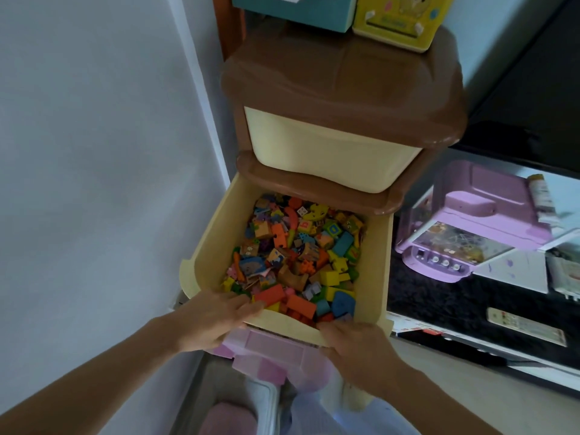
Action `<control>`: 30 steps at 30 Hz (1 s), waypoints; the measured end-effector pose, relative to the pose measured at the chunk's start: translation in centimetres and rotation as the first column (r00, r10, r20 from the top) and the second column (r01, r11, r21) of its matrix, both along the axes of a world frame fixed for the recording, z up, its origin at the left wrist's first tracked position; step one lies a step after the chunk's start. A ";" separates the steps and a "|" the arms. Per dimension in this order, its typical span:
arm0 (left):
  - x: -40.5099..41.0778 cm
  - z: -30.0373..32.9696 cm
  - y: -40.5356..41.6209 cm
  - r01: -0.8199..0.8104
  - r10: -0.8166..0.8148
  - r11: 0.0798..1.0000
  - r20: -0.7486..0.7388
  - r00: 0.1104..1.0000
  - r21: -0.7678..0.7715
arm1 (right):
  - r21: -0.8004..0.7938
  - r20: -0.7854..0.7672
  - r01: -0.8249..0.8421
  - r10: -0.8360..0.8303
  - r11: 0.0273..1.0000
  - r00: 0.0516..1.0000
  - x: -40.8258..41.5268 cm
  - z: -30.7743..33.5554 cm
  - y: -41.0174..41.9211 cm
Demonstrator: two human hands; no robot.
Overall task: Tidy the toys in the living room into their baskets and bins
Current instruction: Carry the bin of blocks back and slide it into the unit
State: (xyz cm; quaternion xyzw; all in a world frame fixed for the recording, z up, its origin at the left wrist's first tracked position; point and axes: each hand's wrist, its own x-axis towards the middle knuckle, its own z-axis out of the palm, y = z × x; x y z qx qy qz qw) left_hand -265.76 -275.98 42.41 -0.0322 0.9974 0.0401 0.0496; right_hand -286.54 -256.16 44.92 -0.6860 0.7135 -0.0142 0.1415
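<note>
Against a pale wall stands a brown-and-cream drawer tower (342,89). Its lower drawer (381,262) is pulled out, packed with small hard toy blocks (298,255), likely heavy. The left hand (216,318) and right hand (357,346) curl over its stiff front edge, the natural hold.

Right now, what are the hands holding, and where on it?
Both grip the open cream drawer by its front rim: left hand near the left corner, right hand near the right corner.

Letter "b" on red block (303,226)
</note>
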 end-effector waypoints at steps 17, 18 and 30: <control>-15.4 3.8 -8.0 -0.448 0.426 0.852 -0.138 0.894 -0.272 | -0.167 -0.369 0.350 -0.388 0.922 0.844 -11.2 1.9 -11.6; -15.6 3.4 -8.3 -0.448 0.422 0.845 -0.150 0.894 -0.292 | -0.156 -0.385 0.344 -0.378 0.926 0.842 -11.4 1.7 -11.8; -18.3 3.0 -9.1 -0.431 0.333 0.790 -0.285 0.899 -0.437 | -0.288 -0.540 0.184 -0.319 0.940 0.779 -12.0 1.4 -14.3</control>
